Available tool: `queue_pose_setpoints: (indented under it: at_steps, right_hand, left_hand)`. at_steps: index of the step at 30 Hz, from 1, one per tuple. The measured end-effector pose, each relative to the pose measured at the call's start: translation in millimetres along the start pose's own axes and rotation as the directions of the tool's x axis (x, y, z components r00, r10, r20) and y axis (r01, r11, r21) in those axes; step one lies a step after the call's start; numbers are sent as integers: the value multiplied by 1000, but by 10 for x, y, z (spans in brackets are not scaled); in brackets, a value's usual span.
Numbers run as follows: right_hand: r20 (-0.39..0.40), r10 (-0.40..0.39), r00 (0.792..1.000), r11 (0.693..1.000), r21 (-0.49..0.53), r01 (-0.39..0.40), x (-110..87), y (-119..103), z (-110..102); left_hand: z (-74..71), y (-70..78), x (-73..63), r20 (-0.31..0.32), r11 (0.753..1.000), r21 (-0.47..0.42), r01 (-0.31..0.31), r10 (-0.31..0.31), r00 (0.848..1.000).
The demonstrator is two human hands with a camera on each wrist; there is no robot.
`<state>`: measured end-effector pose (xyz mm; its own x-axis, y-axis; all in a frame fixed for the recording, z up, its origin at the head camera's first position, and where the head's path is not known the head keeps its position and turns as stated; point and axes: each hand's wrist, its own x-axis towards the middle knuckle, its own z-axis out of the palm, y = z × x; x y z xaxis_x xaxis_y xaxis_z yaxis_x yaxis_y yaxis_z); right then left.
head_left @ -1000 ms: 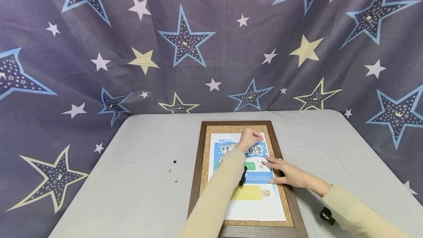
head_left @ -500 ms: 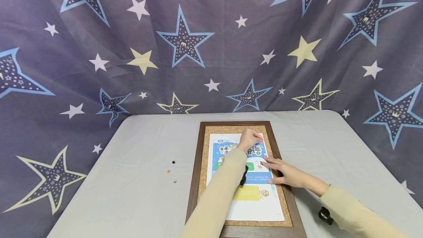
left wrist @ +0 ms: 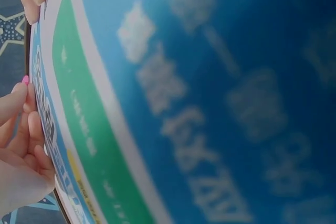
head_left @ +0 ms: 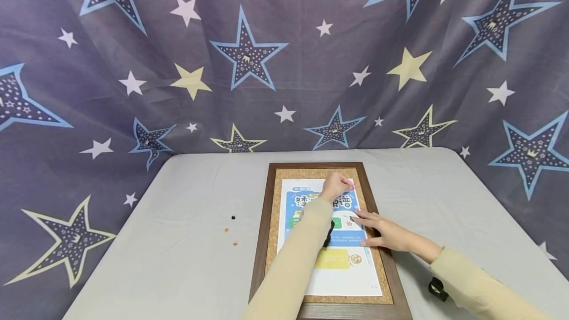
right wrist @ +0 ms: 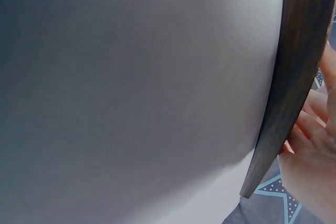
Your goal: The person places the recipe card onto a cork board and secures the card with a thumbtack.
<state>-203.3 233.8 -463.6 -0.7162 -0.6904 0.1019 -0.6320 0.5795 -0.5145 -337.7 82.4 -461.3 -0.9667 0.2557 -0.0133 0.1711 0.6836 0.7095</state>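
A printed poster (head_left: 338,280) in blue, green and yellow lies on a cork board (head_left: 273,241) with a dark brown wooden frame (head_left: 262,256). At the poster's top right corner my left hand (head_left: 334,185) pinches a small pink pin (left wrist: 25,80) between thumb and finger. The pin's point is hidden, so how deep it sits cannot be seen. Lower down, my right hand (head_left: 391,235) reaches over the frame's right side, its spread fingers resting on the poster's right edge. In the right wrist view the right hand (right wrist: 310,150) shows beyond the frame's side.
The board lies on a table with a grey cloth (head_left: 178,260). Left of it are a tiny black piece (head_left: 233,218) and two tiny orange pieces, too small to make out. A star-patterned curtain (head_left: 284,63) hangs behind and at the sides.
The view shifts very slightly. Both hands stay in about the same places, the left at the poster's top right corner and the right on its right edge.
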Motion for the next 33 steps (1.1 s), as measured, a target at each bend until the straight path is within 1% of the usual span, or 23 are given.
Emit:
queue_pose_setpoints:
  at_steps: [1,3,5,7,8,10,11,12,13,14,15,16,17,18,20,21,22,24,27,28,30,31,33]
  right_hand:
    - [0,1,1000,1000,1,-1,-1,0,1]
    - [-1,1,1000,1000,1,-1,-1,-2,2]
    - [-6,-4,1000,1000,-1,4,-1,-2,2]
    - [-17,-15,1000,1000,-5,15,-2,-5,3]
    - [-21,-20,1000,1000,-9,19,-2,-7,3]
    - [-27,-25,999,1000,-14,25,-2,-9,3]
    - [-31,-28,999,1000,-14,28,-3,-10,3]
    - [-30,-26,999,1000,-12,26,-4,-12,3]
    - [-26,-22,999,1000,-9,22,-4,-15,1]
    - [-22,-18,1000,1000,-9,17,-4,-15,1]
    - [-18,-13,1000,1000,-5,13,-4,-17,0]
    - [-15,-9,1000,1000,-2,9,-4,-18,-1]
    - [-12,-6,1000,1000,-1,6,-4,-18,-1]
    - [-8,-1,1000,1000,1,1,-4,-18,-3]
    - [-7,0,1000,1000,0,0,-2,-20,-2]
    - [-7,1,1000,1000,1,-1,-1,-21,-2]
    - [-7,1,1000,1000,1,-1,-1,-21,-1]
    - [-7,1,1000,1000,-1,-2,0,-19,1]
    - [-4,1,1000,1000,-4,-1,1,-16,4]
    - [-2,0,1000,1000,-5,0,1,-16,5]
    - [-3,-4,1000,1000,1,4,0,-15,3]
    - [-3,-4,1000,1000,7,4,0,-17,2]
    - [-3,-6,1000,1000,19,6,0,-18,-2]
  left_hand:
    - [19,-1,5,-21,999,33,-11,12,1000]
    - [280,-282,322,-47,998,43,-56,58,997]
    - [666,-668,789,-60,995,69,-72,76,995]
    - [1124,-1125,1324,-81,991,93,-95,102,991]
    - [1376,-1388,1642,-71,992,81,-98,104,992]
    - [1711,-1695,2049,-55,993,98,-68,74,996]
    - [1818,-1795,2177,-58,992,106,-71,77,995]
    - [1881,-1857,2250,-61,991,109,-73,80,995]
    - [1901,-1874,2276,-58,991,110,-73,80,995]
    - [1884,-1852,2253,-57,991,110,-71,78,995]
    - [1828,-1795,2185,-53,991,117,-69,76,996]
    - [1726,-1694,2065,-49,991,118,-67,73,996]
    - [1603,-1575,1914,-51,990,117,-78,84,995]
    - [1474,-1442,1761,-42,991,117,-68,73,996]
    - [1210,-1175,1433,-54,991,121,-63,70,996]
    - [1014,-948,1165,-59,988,143,-50,59,997]
    - [886,-819,1018,-47,989,141,-37,44,998]
    - [673,-613,785,-15,990,138,-4,6,1000]
    - [559,-521,626,-45,989,138,-54,61,997]
    - [563,-563,676,-21,992,117,-54,57,998]
    - [463,-462,546,-30,990,121,-68,72,997]
    - [395,-384,460,-30,990,125,-63,67,997]
    - [190,-151,228,13,992,124,-1,0,1000]
